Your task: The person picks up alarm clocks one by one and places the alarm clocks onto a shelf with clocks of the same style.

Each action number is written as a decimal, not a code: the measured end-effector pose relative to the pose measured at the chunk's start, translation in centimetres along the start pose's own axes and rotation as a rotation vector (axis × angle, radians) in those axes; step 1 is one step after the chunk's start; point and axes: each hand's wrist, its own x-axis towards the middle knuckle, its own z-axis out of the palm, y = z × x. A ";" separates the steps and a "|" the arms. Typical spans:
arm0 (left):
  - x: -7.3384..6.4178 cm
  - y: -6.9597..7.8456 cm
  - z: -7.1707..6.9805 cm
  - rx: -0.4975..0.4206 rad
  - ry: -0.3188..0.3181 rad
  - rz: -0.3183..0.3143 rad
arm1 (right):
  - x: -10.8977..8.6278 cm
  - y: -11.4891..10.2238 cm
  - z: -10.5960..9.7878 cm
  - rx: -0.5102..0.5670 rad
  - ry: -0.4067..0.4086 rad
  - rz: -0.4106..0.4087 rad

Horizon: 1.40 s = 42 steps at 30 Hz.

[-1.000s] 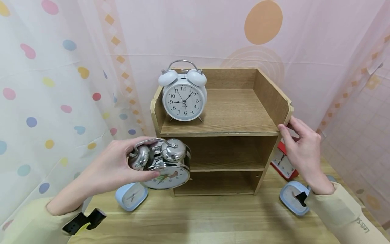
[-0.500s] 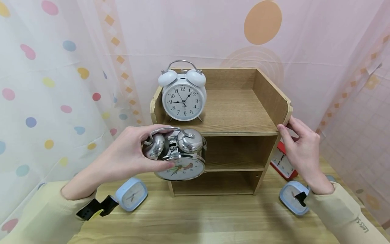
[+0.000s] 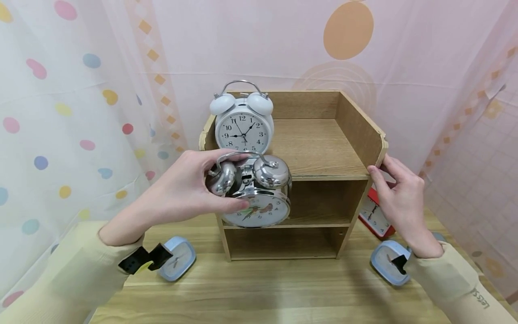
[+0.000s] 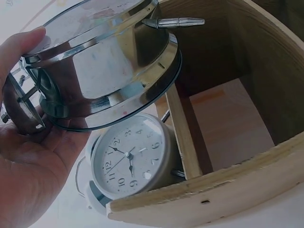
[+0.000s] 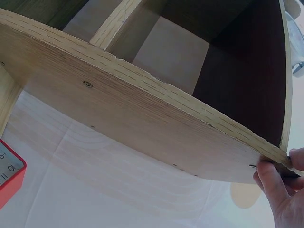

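My left hand [image 3: 186,191] grips a silver twin-bell alarm clock [image 3: 259,209], thumb over its face and fingers behind the bells. The clock tilts back, its face angled upward, in front of the wooden shelf unit's [image 3: 319,177] top board. In the left wrist view one metal leg of the silver clock [image 4: 104,71] sticks out. A white twin-bell alarm clock [image 3: 244,128] stands upright at the left of the top board, its lower part overlapped by the silver one. My right hand [image 3: 400,198] pinches the front edge of the unit's right side panel [image 5: 142,109].
A light-blue clock [image 3: 180,261] lies on the wood-grain table [image 3: 283,292] left of the unit, partly behind my left wrist strap. Another light-blue clock [image 3: 388,263] and a red clock [image 3: 374,216] are at the right. A patterned curtain [image 3: 299,40] hangs behind.
My left hand has moved up and to the right with the silver alarm clock, which now overlaps the white clock's base. The right hand stays on the side panel.
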 end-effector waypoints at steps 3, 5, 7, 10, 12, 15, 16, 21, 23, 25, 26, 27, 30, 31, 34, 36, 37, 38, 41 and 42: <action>0.7 0.3 -0.1 0.012 -0.003 0.006 | 0.0 0.0 0.0 -0.006 -0.003 0.000; 1.2 0.6 -0.1 0.017 -0.002 0.011 | 0.0 0.1 -0.1 -0.011 -0.003 -0.001; 1.7 0.8 -0.1 0.021 -0.002 0.016 | 0.0 0.1 -0.1 -0.015 -0.001 -0.003; 2.5 1.4 -0.2 0.014 -0.007 0.011 | 0.0 0.1 -0.1 -0.019 0.002 -0.006; 3.0 1.7 -0.3 0.008 -0.008 0.016 | 0.0 0.1 -0.1 -0.019 0.003 -0.007; 3.9 2.2 -0.4 -0.016 -0.001 0.028 | 0.0 0.1 -0.1 -0.016 0.003 -0.008; 4.2 2.3 -0.4 -0.022 0.004 0.038 | 0.0 0.1 -0.1 -0.016 0.003 -0.008; 5.9 3.1 -0.5 -0.014 0.021 0.073 | 0.0 0.1 0.0 -0.011 0.000 -0.011; 6.7 3.2 -0.5 -0.007 0.017 0.076 | 0.0 0.1 0.0 -0.011 -0.002 -0.010; 7.4 3.3 -0.5 -0.003 0.011 0.071 | 0.0 0.1 0.0 -0.011 -0.004 -0.008; 7.7 3.3 -0.5 -0.008 0.008 0.064 | 0.0 0.1 0.0 -0.011 -0.005 -0.007; 8.0 3.3 -0.5 -0.009 0.006 0.061 | -0.1 0.1 0.0 -0.012 -0.006 -0.008; 8.7 3.2 -0.5 0.001 0.001 0.046 | -0.1 0.0 0.0 -0.014 -0.005 -0.012; 8.9 3.2 -0.5 0.002 0.000 0.042 | -0.1 0.0 0.0 -0.014 -0.005 -0.014; 9.5 3.3 -0.4 0.004 -0.006 0.023 | -0.1 0.0 0.0 -0.016 -0.003 -0.020; 9.9 3.4 -0.3 0.005 -0.016 0.016 | -0.1 0.0 0.0 -0.017 -0.004 -0.022; 10.1 3.5 -0.3 0.003 -0.021 0.011 | -0.1 0.0 0.0 -0.019 -0.004 -0.023; 10.3 3.5 -0.2 0.003 -0.028 0.009 | -0.1 0.0 0.0 -0.021 -0.004 -0.023; 11.1 3.7 0.0 -0.003 -0.049 0.022 | -0.1 0.0 -0.1 -0.024 -0.004 -0.023; 11.3 3.8 0.1 -0.009 -0.054 0.026 | -0.1 0.1 -0.1 -0.027 -0.004 -0.022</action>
